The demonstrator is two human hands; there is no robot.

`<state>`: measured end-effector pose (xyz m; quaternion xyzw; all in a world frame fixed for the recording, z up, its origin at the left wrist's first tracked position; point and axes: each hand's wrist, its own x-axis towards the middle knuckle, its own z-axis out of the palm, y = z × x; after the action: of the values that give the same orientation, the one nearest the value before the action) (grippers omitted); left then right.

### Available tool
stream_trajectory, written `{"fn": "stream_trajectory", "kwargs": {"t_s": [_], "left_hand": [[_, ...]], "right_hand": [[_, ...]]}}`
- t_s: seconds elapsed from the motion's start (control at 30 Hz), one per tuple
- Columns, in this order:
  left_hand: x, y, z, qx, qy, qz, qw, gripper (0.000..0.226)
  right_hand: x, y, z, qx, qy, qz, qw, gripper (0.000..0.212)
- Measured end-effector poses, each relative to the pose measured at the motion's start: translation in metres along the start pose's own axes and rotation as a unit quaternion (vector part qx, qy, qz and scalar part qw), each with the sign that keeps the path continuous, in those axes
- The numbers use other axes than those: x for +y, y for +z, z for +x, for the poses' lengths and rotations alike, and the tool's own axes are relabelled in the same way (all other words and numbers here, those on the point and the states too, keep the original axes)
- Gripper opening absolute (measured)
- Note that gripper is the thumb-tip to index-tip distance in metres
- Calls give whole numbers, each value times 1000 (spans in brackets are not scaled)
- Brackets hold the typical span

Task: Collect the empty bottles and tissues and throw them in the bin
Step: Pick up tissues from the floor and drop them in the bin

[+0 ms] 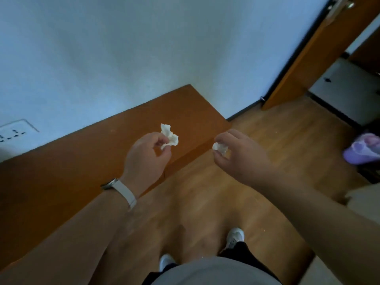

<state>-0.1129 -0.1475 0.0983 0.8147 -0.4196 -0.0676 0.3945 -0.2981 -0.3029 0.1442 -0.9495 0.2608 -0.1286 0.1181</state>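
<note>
Your left hand (pixel 147 155) pinches a crumpled white tissue (pixel 169 136) between thumb and fingertips, the grip closed on its lower part while the rest of the paper sticks up and out past the fingers. That hand hangs over the edge of the orange-brown wooden bench (pixel 82 161) that runs along the pale blue wall (pixel 144 48). A white band with a silver watch (pixel 121 191) sits on your left wrist.

Your right hand (pixel 238 153) is curled around a smaller balled-up white tissue (pixel 220 147), the grip closed on it with only a little paper showing between thumb and fingers. This hand is above the light wood-grain floor (pixel 267 136), just beside the bench's corner.

At the right edge, low on the floor, there is a purple shape (pixel 362 149), possibly a bin with a liner, though it is too blurred to tell. Your white shoes (pixel 234 239) stand on the floor below.
</note>
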Motion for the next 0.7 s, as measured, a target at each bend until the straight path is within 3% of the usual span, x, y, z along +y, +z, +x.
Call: {"fn": "stream_trajectory", "kwargs": {"t_s": [0.2, 0.7], "left_hand": [[66, 57, 39, -56, 96, -34, 993, 8], [277, 241, 105, -94, 177, -37, 979, 6]], "right_hand": [[67, -41, -25, 57, 82, 4, 995, 25], [310, -142, -89, 140, 195, 16, 971, 25]]}}
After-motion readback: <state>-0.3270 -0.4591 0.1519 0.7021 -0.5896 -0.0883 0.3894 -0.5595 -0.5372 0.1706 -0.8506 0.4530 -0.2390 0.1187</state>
